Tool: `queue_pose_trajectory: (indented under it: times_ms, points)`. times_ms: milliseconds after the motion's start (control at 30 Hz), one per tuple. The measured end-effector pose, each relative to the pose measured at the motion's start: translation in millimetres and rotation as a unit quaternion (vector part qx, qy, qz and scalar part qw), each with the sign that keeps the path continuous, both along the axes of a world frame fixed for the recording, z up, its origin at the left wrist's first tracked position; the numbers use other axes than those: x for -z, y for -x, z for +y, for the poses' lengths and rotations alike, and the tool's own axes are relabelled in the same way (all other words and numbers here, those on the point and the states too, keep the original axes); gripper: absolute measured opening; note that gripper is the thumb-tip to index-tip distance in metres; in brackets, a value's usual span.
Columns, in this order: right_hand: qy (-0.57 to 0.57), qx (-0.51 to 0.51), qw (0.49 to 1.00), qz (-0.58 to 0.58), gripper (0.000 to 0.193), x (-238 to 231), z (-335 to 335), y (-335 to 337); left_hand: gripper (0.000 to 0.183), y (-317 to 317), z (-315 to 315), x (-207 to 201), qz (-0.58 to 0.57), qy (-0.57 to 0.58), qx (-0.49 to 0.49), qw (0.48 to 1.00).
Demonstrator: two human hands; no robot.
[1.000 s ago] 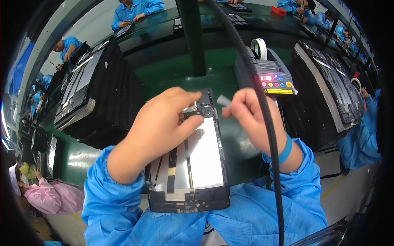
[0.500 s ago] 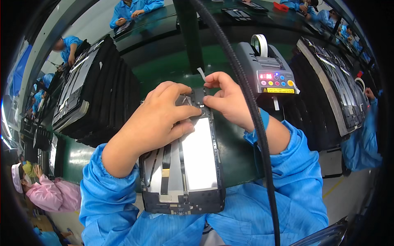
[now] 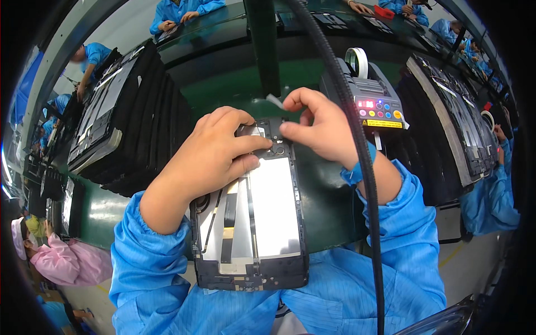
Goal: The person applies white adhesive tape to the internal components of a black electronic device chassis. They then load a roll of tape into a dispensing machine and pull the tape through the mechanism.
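Note:
An opened tablet (image 3: 272, 212) lies in front of me, its black frame around a silver battery area with dark and gold flex strips. My left hand (image 3: 212, 151) rests over its upper left part, fingers spread, the index fingertip pressing near the round camera opening. Part of the tablet's upper left is hidden under that hand. By the upper right corner, my right hand (image 3: 321, 125) has curled fingers, with a short whitish strip of tape (image 3: 274, 101) at the index fingertip. The right thumb is apart from the index, close to the tablet's top edge.
A grey tape dispenser (image 3: 375, 97) with a lit panel stands at the right, a tape end sticking out. Stacks of tablet parts in black trays rise at left (image 3: 128, 117) and right (image 3: 446, 123). A black cable (image 3: 357, 145) hangs across the view. Co-workers sit around.
My right hand has moved up and right, its thumb lifting away from the tablet, with the tape strip still at the index fingertip. The left hand has barely shifted.

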State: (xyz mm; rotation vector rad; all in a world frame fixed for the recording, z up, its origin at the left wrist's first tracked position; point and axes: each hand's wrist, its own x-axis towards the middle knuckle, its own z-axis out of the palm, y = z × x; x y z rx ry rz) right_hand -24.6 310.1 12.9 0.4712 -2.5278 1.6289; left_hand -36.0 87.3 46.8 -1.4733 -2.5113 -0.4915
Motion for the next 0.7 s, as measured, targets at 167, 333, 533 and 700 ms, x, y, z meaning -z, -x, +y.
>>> queue_pose_trajectory:
  times_ms: [167,333,533,700]
  points:
    - [-0.182,-0.208,0.961,-0.016,0.008,-23,8,11,0.023,6,1,5,-0.048,-0.027,-0.006,0.998]
    - [-0.317,-0.207,0.925,0.011,0.019,-36,-2,21,0.020,11,1,9,-0.092,-0.048,-0.021,0.994]
    - [-0.344,-0.203,0.916,0.024,0.020,-33,-5,26,0.018,12,9,13,-0.160,-0.088,-0.081,0.980]
    - [-0.282,-0.103,0.950,-0.091,0.023,-32,-10,15,0.018,11,15,9,-0.165,-0.065,-0.110,0.978]
